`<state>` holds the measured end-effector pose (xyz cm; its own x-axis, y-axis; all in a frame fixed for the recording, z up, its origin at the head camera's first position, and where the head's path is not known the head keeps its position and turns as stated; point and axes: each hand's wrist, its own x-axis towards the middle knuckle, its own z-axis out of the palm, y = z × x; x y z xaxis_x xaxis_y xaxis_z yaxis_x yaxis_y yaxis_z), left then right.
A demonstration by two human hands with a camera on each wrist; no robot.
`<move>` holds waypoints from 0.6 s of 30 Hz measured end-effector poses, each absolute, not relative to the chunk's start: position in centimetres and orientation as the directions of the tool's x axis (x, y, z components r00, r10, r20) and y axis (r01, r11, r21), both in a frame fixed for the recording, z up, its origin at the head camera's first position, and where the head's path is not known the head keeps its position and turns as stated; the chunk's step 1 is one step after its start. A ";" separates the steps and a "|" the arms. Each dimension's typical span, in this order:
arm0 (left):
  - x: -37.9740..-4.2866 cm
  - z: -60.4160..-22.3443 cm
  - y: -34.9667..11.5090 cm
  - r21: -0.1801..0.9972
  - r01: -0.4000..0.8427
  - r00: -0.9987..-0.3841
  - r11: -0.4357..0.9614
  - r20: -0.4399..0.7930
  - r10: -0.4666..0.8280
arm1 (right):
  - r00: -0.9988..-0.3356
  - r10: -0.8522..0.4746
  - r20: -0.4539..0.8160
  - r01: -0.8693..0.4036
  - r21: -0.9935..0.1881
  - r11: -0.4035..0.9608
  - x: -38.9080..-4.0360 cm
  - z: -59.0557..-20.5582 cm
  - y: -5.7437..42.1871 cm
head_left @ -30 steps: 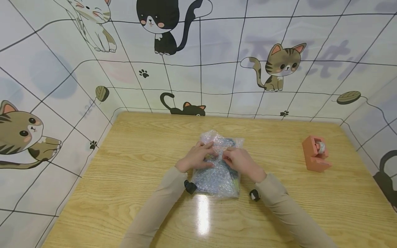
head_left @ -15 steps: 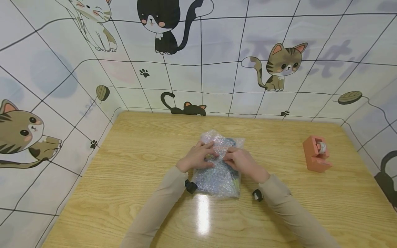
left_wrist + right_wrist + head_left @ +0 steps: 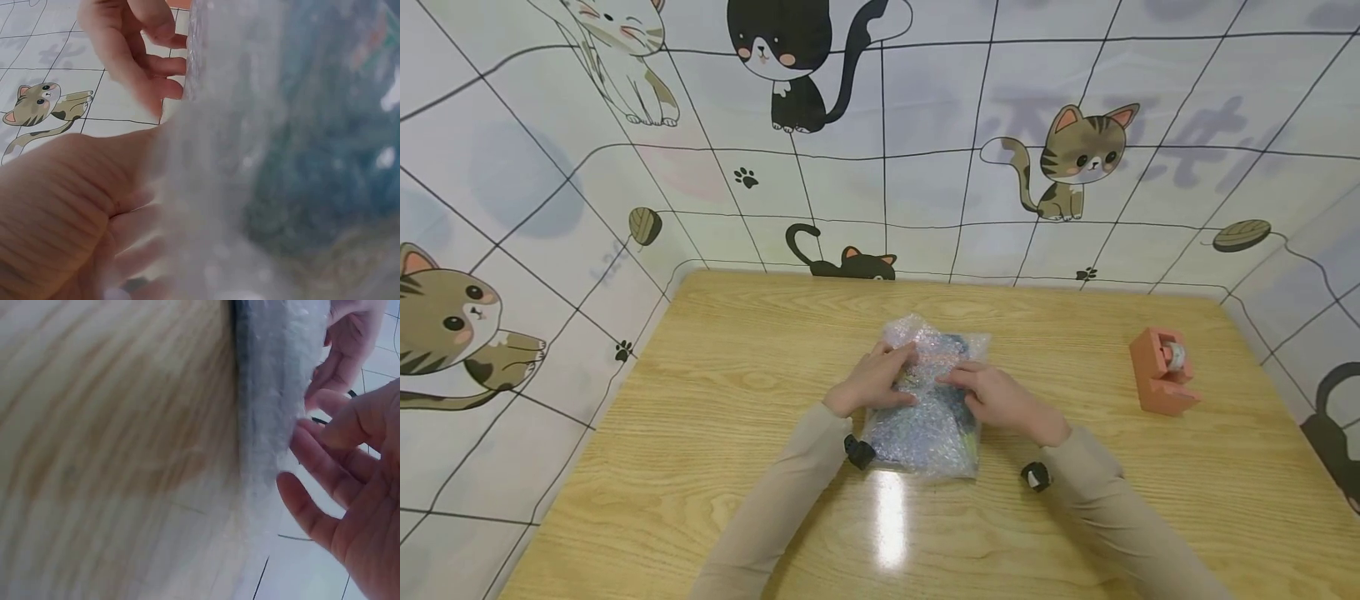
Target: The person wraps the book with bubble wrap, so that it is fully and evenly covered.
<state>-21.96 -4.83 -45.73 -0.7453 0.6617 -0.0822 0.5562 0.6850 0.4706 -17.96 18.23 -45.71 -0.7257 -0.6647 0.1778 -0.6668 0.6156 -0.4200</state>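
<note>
A flat package wrapped in clear bubble wrap lies on the wooden table, with blue and some green showing through. My left hand rests on its left side, thumb and fingers spread over the wrap. On the right side, the fingertips of my right hand touch the top of the wrap with the index finger extended. The right wrist view has the right hand loosely bent at the edge of the bubble wrap, pinching nothing. Blurred plastic fills much of the left wrist view.
An orange tape dispenser with a roll of tape stands at the right of the wooden table. Cloth walls printed with cats and grid lines enclose the back and both sides. A small black camera sits at each wrist.
My right hand has drawn back slightly to the right, its fingers loosening from a bunched hold on the wrap and straightening. The left hand and the package stay where they were.
</note>
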 end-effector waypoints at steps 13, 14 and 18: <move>-21.9 -45.7 -4.9 0.480 0.556 -0.742 0.679 -0.082 0.666 | -0.723 -0.668 0.178 -0.679 -0.364 0.638 -18.5 -46.7 17.2; -21.9 -45.7 -4.8 0.481 0.553 -0.742 0.680 -0.085 0.664 | -0.727 -0.666 0.167 -0.670 -0.387 0.634 -18.5 -46.7 17.4; -22.0 -45.7 -4.9 0.483 0.552 -0.743 0.680 -0.084 0.664 | -0.743 -0.655 0.136 -0.633 -0.461 0.622 -18.4 -46.6 17.9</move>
